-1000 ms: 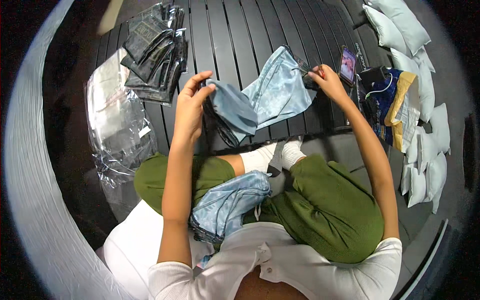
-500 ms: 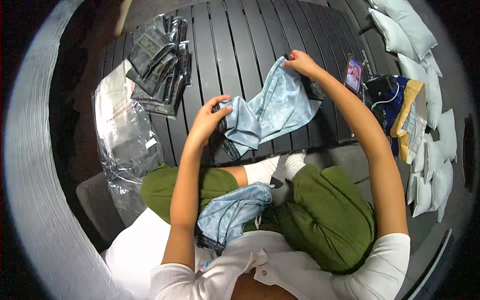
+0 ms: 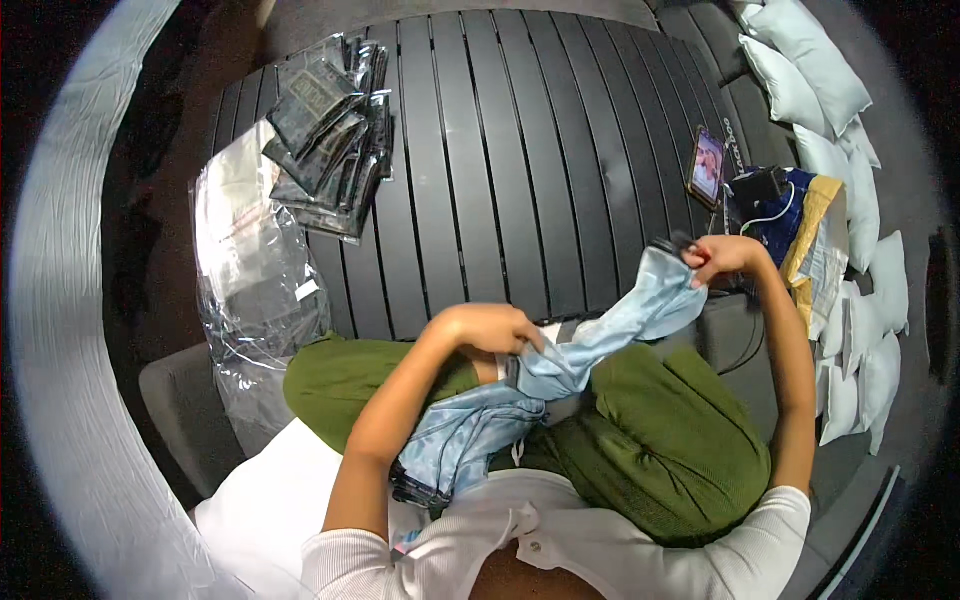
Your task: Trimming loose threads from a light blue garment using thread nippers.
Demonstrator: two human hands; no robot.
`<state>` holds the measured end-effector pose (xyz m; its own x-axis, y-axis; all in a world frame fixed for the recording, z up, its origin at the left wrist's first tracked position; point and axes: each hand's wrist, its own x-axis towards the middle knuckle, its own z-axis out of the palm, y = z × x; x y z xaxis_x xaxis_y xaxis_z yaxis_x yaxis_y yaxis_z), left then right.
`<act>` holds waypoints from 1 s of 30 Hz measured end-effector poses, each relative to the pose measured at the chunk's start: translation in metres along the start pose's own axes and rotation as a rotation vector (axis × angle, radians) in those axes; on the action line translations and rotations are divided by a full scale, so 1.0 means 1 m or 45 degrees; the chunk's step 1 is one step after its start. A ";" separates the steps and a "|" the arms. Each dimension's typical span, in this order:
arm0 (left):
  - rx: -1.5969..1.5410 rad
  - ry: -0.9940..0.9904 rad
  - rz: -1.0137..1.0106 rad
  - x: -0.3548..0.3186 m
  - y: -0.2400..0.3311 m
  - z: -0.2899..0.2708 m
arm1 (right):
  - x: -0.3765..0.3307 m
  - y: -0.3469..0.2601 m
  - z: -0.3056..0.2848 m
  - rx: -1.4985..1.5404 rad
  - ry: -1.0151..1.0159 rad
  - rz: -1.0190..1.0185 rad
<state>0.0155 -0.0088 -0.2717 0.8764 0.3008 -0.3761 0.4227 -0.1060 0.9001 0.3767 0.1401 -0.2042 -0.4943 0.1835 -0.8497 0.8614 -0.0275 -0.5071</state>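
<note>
A light-blue mottled cloth garment (image 3: pixel 625 325) with black band edges stretches slantwise between my hands, above my crossed legs. My right hand (image 3: pixel 728 258) grips its upper end by the black band, close to the table's near right corner. At the lower left end, my left hand (image 3: pixel 505 328) has its fingers curled down onto the fabric; its fingertips are partly hidden and slightly blurred. In my lap lies a second crumpled light-blue garment (image 3: pixel 455 435), with black bands at its lower end. The hanging cloth touches or overlaps its upper edge.
On the black slatted table (image 3: pixel 500 150), several dark garments in clear packets (image 3: pixel 325 150) are piled at the left. Clear plastic bags (image 3: pixel 250 240) hang over the left edge. A phone (image 3: pixel 706 165) stands at the right, beside a blue-and-tan package (image 3: pixel 800 230). White pillows (image 3: pixel 815 75) lie farther right.
Both hands have come from over the table toward my lap, moving right with the garment. The cloth, spread out before, is now bunched lengthwise between them. The garment in my lap stays put.
</note>
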 end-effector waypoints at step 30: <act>-0.214 0.599 -0.586 -0.118 -0.058 -0.016 | 0.039 0.009 0.029 0.678 0.935 -0.118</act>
<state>-0.1165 -0.0232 -0.2762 0.4059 0.6646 -0.6274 0.6533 0.2691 0.7077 0.3624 0.1183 -0.2460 -0.2030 0.7822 -0.5890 0.5642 -0.3982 -0.7233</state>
